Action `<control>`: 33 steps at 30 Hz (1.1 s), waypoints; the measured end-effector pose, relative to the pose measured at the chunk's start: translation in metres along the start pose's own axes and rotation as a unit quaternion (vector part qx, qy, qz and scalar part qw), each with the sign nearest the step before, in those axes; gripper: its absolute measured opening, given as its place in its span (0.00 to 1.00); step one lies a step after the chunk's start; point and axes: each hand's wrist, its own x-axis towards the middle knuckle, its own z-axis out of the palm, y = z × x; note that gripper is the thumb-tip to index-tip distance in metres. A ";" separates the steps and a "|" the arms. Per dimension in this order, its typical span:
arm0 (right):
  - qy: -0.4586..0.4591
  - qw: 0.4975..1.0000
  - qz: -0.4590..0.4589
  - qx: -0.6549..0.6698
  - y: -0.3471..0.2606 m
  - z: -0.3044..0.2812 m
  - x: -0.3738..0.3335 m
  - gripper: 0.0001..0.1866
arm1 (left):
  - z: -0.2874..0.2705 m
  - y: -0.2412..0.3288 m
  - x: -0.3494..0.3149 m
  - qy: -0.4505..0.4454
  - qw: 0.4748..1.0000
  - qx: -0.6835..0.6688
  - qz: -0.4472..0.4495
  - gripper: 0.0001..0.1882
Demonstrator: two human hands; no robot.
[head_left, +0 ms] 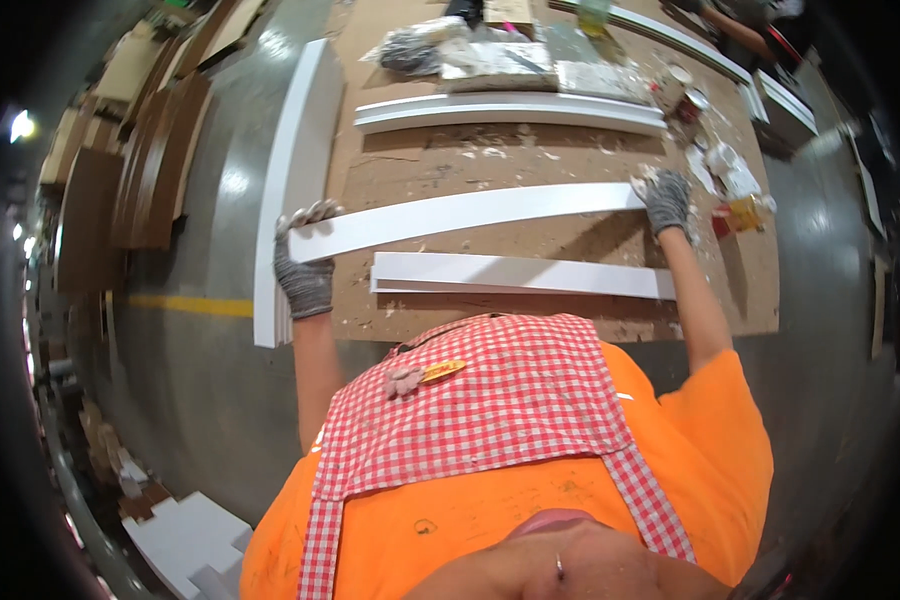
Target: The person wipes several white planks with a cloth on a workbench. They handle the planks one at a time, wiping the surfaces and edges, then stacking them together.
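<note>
A long white board strip (470, 212) spans between my two gloved hands above the brown work table (420, 165). My left hand (306, 258), in a grey knit glove, grips the strip's left end, with fingers over its top face. At the other end my right hand (665, 203), gloved alike, is closed around the strip; some whitish material shows at its fingers. Nearer to me lies a second white strip, or a small stack of them (520, 275). Farther off, more white strips (510, 112) lie side by side. Along the table's left edge a long white panel (295, 190) runs away from me.
A bottle with yellowish contents (740, 215) stands at the right edge, with cans (688, 105) and crumpled paper (727, 168) beyond. Plastic bags (417, 48) and a white-smeared block (495, 66) sit at the back. Another person's arm (738, 32) shows far right. Brown boards (160, 150) stand left.
</note>
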 end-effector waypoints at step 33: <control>-0.029 0.726 -0.355 0.588 -0.453 -0.302 -0.023 0.17 | -0.090 0.014 -0.015 -0.108 0.992 0.062 -0.020 0.34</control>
